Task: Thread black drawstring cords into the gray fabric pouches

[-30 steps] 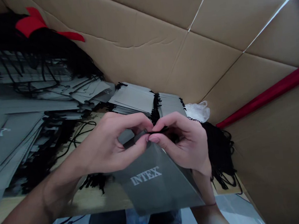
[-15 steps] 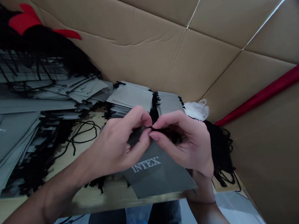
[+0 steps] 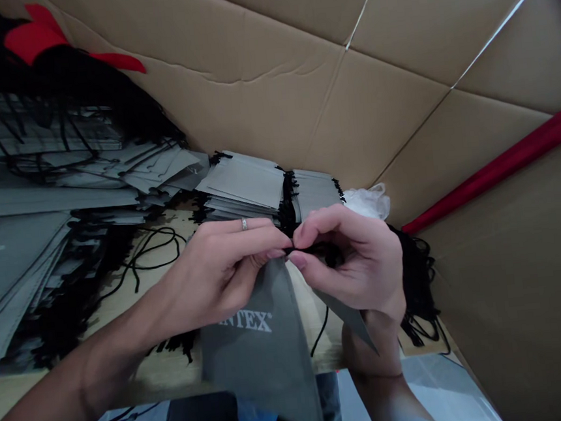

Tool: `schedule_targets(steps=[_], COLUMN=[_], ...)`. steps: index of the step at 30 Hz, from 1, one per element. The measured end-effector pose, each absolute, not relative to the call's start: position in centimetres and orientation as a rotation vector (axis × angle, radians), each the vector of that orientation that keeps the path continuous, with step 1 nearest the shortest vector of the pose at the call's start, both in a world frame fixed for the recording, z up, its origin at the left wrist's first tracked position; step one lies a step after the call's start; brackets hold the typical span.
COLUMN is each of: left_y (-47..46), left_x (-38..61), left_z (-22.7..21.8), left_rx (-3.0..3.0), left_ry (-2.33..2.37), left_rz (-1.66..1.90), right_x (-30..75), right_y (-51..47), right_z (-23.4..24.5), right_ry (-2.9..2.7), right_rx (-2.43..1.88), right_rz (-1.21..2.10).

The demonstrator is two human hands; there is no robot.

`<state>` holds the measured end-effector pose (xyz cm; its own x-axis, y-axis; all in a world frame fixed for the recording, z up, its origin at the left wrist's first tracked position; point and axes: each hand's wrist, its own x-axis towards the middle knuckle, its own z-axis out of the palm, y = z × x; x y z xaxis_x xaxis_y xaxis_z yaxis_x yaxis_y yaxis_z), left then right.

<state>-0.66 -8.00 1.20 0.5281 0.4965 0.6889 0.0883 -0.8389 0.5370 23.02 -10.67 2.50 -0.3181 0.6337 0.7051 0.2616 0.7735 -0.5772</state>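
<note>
A grey fabric pouch [image 3: 267, 359] printed with white INTEX lettering hangs from the fingertips of my left hand [image 3: 229, 264], which is closed in a pinch at its top edge. My right hand [image 3: 356, 259] pinches a black cord [image 3: 316, 249] right beside those fingertips, and the two hands nearly touch. Bunched dark cord shows inside the right palm. Below that hand a grey fabric corner [image 3: 346, 319] sticks out; whether it belongs to the same pouch I cannot tell. A loose cord end [image 3: 321, 333] dangles between the hands.
Stacks of grey pouches [image 3: 245, 177] with black cord ends stand at the back; more pouches [image 3: 24, 259] pile up at left. A loose cord [image 3: 153, 248] lies on the wooden table [image 3: 177, 380]. At right are a black cord bundle [image 3: 417, 284], a plastic bag [image 3: 368, 201] and cardboard walls [image 3: 266, 41].
The printed pouch has swung left and down, hanging below the left hand. A separate grey corner and a cord end now show under the right hand. The left fingers have straightened somewhat.
</note>
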Motion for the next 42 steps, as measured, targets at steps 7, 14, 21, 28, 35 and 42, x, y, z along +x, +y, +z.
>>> schedule_targets(steps=[7, 14, 21, 28, 35, 42], left_y=[-7.7, -8.2, -7.5, -7.2, -7.2, -7.6], left_x=[-1.3, -1.9, -1.7, -1.2, -1.0, -0.8], left_z=[2.0, 2.6, 2.3, 2.0, 1.5, 1.2], left_rx=[2.092, 2.246, 2.168, 2.055, 2.124, 2.176], left_ry=[0.253, 0.517, 0.7, 0.604, 0.578, 0.57], left_rz=[1.129, 1.18, 1.231, 1.261, 1.364, 1.409], right_x=[22.3, 22.4, 21.9, 21.6, 20.8, 21.0], right_y=[-9.5, -10.3, -11.1, -10.9, -10.5, -9.4], right_z=[0.9, 2.2, 2.1, 2.1, 2.3, 2.0], right_ry=[-1.752, -1.795, -1.657, -1.668, -1.576, -1.588], right_rx=[-0.453, -0.638, -0.662, -0.55, -0.417, -0.402], right_rz=[0.891, 0.773, 0.606, 0.49, 0.543, 0.586])
